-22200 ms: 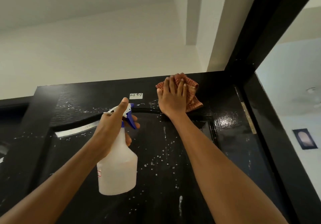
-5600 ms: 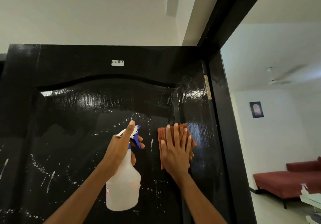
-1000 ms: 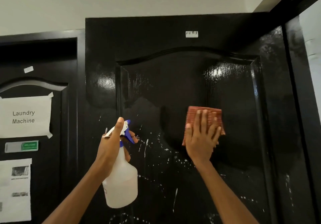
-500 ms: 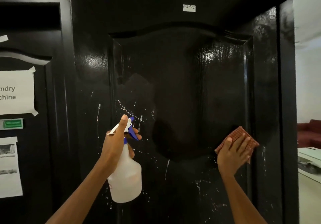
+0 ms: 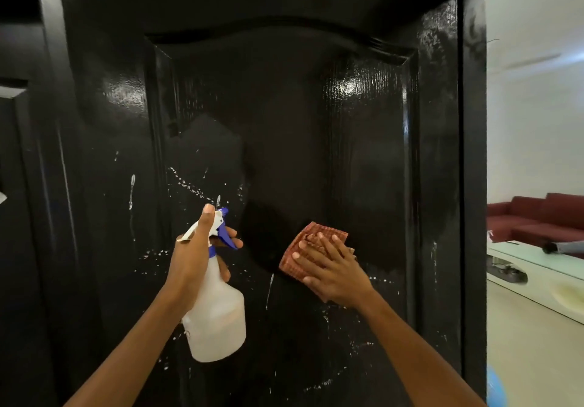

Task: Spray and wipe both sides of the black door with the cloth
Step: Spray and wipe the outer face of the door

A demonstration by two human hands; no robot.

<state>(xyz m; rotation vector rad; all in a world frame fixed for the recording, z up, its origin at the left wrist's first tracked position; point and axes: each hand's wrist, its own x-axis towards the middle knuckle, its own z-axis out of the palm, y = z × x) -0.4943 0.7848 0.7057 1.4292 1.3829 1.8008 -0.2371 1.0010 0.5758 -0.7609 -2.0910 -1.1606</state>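
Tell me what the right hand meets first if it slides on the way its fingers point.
Up and left over the door, the right hand and cloth likely meet the droplets above the spray bottle first; depth unclear.

From my remote seat I see two bare forearms, no sleeves reaching the wrists. The left hand (image 5: 192, 258) and the right hand (image 5: 335, 272) wear no gloves, rings or watch; fingernails are short
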